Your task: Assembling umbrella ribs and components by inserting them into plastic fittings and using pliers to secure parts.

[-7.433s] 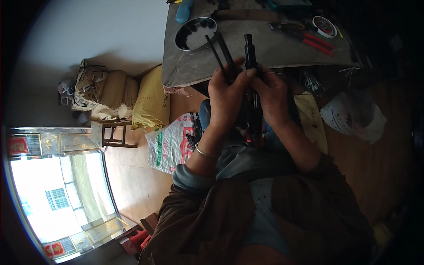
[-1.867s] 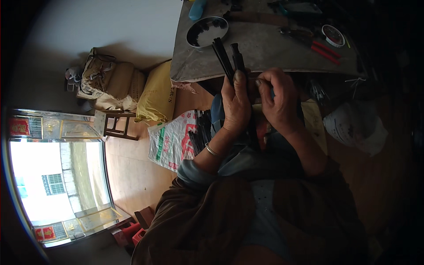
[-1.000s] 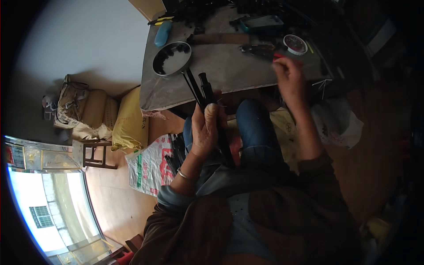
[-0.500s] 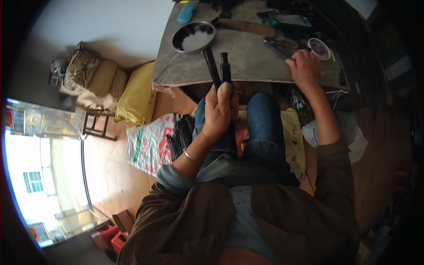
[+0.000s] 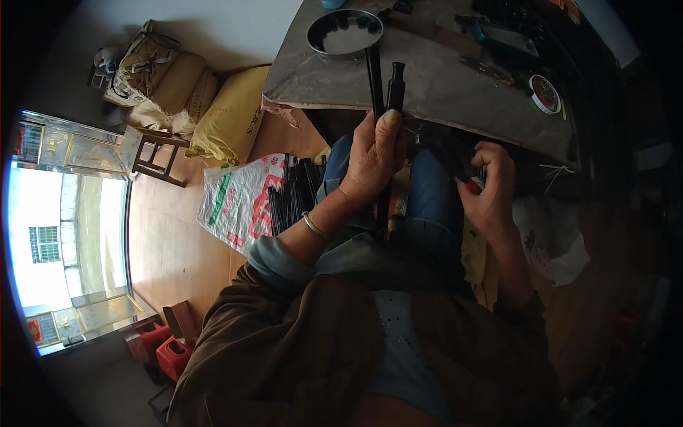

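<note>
My left hand (image 5: 373,153) is closed around two black rods, held upright above my lap. One rod (image 5: 396,89) has a narrower, stepped tip. The other (image 5: 374,78) reaches up to the rim of a round metal bowl (image 5: 316,48) with black and whitish contents; whether they touch I cannot tell. My right hand (image 5: 492,188) grips a dark tool with a red handle (image 5: 472,186), which looks like pliers. Its dark end (image 5: 437,146) points toward the rods at my left hand, though shadow blurs the jaws.
On the grey table (image 5: 427,85) lie a teal tray (image 5: 505,39), a round red-and-white tin (image 5: 545,95) and a dark hand tool (image 5: 487,70). Black rods (image 5: 295,192) rest on a plastic sack (image 5: 238,203) at my left. Beyond stand a yellow sack (image 5: 228,117) and a wooden stool (image 5: 158,153).
My right hand has come back from the tabletop toward my knees, now holding the dark red-handled tool. My left hand still grips the rods. The view has shifted and turned.
</note>
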Demonstrator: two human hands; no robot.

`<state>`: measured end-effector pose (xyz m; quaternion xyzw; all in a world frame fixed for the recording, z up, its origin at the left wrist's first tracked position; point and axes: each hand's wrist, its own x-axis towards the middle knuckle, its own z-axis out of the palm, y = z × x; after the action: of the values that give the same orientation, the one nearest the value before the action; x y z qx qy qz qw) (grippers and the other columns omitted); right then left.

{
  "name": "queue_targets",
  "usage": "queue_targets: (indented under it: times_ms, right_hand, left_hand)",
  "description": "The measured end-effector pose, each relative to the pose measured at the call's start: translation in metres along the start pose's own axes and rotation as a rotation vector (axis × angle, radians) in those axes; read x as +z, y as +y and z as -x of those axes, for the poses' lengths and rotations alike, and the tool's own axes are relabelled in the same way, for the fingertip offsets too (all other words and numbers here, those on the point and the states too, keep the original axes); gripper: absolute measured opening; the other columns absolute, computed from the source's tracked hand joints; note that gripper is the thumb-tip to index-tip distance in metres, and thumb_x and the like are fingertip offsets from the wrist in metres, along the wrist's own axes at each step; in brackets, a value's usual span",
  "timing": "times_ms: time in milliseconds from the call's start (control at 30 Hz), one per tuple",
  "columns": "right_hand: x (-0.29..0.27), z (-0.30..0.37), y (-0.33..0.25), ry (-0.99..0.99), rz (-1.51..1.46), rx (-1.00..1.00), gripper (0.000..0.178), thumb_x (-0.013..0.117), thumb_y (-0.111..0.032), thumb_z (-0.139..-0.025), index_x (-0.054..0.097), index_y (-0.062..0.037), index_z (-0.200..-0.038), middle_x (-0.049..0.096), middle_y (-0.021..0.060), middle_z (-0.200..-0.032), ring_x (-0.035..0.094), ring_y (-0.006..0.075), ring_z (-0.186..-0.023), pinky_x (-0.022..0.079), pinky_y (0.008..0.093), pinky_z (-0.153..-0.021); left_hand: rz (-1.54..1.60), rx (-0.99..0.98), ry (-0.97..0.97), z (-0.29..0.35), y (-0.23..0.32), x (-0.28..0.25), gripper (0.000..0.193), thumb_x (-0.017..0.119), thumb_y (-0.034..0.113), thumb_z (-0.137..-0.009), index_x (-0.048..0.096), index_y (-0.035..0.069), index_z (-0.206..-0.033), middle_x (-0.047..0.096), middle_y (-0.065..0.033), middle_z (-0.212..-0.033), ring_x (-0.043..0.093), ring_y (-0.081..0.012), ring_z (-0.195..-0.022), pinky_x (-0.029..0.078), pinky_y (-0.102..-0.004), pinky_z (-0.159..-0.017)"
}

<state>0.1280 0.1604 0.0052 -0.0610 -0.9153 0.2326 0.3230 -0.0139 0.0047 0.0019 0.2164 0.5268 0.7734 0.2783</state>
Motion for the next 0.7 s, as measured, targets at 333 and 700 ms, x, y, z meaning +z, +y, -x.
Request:
queue_targets:
  times_ms: [333,700]
  right_hand:
    - [0.002,-0.005,0.0,-0.028,0.077,-0.04,0.048,0.072,0.007,-0.061,0.048,-0.0109,-0.098,0.053,0.0061,-0.104,0.053,0.0265,-0.1,0.037,0.0412,-0.091]
    - [0.006,-0.001,0.002,-0.063,-0.041,-0.064,0.036,0.072,0.003,-0.07,0.052,-0.0087,-0.098,0.059,0.0081,-0.09,0.061,0.0219,-0.075,0.048,0.0313,-0.064]
  left_hand:
    - [0.012,0.014,0.001,0.003,0.005,0.003,0.038,0.045,0.046,-0.098,0.048,0.008,-0.096,0.042,0.0027,-0.061,0.035,-0.0056,-0.044,0.028,-0.0216,-0.04]
    - [-0.07,0.024,-0.021,0.003,0.008,0.0,0.041,0.044,0.047,-0.098,0.05,0.006,-0.097,0.047,0.0015,-0.062,0.039,-0.0051,-0.046,0.031,-0.021,-0.041]
